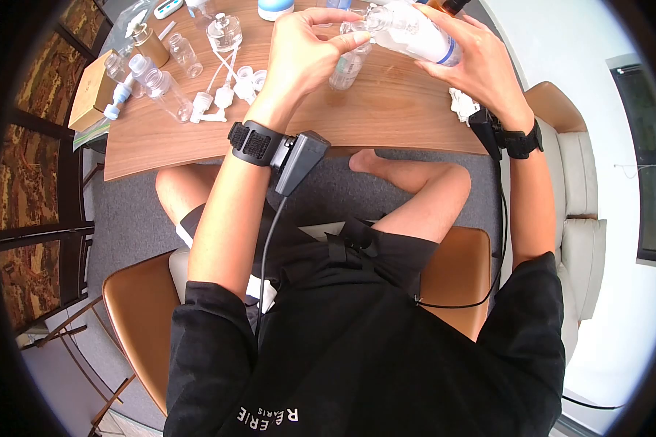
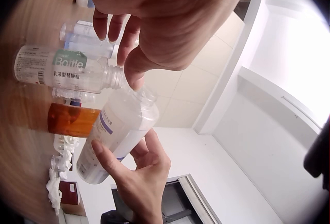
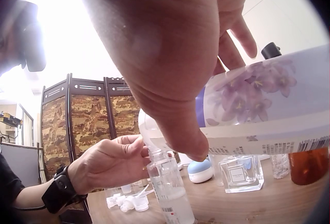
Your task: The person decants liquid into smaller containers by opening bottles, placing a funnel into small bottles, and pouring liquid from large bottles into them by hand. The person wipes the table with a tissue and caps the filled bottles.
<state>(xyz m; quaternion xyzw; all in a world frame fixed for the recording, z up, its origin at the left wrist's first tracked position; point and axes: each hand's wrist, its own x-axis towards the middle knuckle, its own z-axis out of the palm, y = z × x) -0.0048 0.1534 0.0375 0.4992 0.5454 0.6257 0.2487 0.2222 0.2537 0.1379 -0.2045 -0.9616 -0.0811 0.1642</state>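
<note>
My right hand [image 1: 477, 62] grips a white bottle [image 1: 423, 40] with a blue band, tilted so its mouth meets the neck of an upright clear bottle [image 1: 348, 67]. In the left wrist view, the clear bottle [image 2: 72, 69] has a green label, and the tilted bottle [image 2: 116, 131] lies across the right hand [image 2: 144, 177]. Thumb and fingers of my left hand [image 1: 306, 51] pinch around the clear bottle's neck. Cloudy liquid stands in the lower part of the clear bottle [image 3: 175, 201] in the right wrist view, where the left hand [image 3: 111, 162] is beside its neck.
White pump heads [image 1: 222, 96], empty clear bottles [image 1: 164, 91], a gold pump bottle [image 1: 149, 45] and a cardboard box [image 1: 91, 91] occupy the table's left side. A square glass bottle [image 1: 224, 33] stands farther back. Crumpled tissue [image 1: 461, 104] lies near the right edge. An amber bottle [image 2: 72, 120] stands behind the pair.
</note>
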